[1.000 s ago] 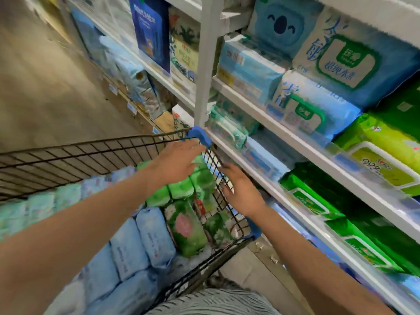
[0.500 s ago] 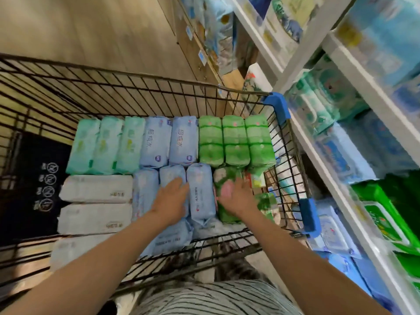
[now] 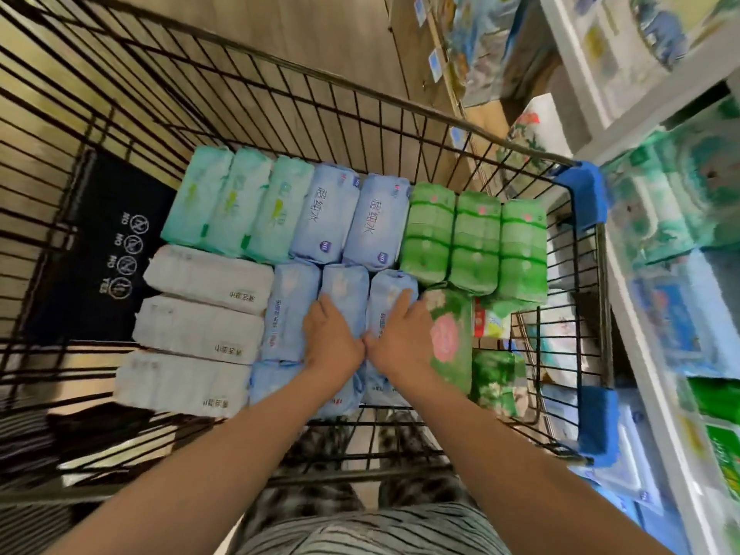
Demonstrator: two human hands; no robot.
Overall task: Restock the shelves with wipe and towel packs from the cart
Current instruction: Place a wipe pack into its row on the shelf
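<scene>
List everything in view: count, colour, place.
cart: one, black wire with blue corners, centre
mint packs: three, far row, left
blue packs: two in far row, at least three in near row
green packs: three, far row, right
white packs: three, near left
floral packs: two, green, near right
sign: one, black, cart's left end
shelves: white, stocked, right
floor: wood, beyond cart
left hand: on middle near blue pack
right hand: on right near blue pack

Wire cart (image 3: 280, 94) walls ring the tight-packed packs (image 3: 332, 218); only the top is open, shelf (image 3: 660, 394) close right.
</scene>
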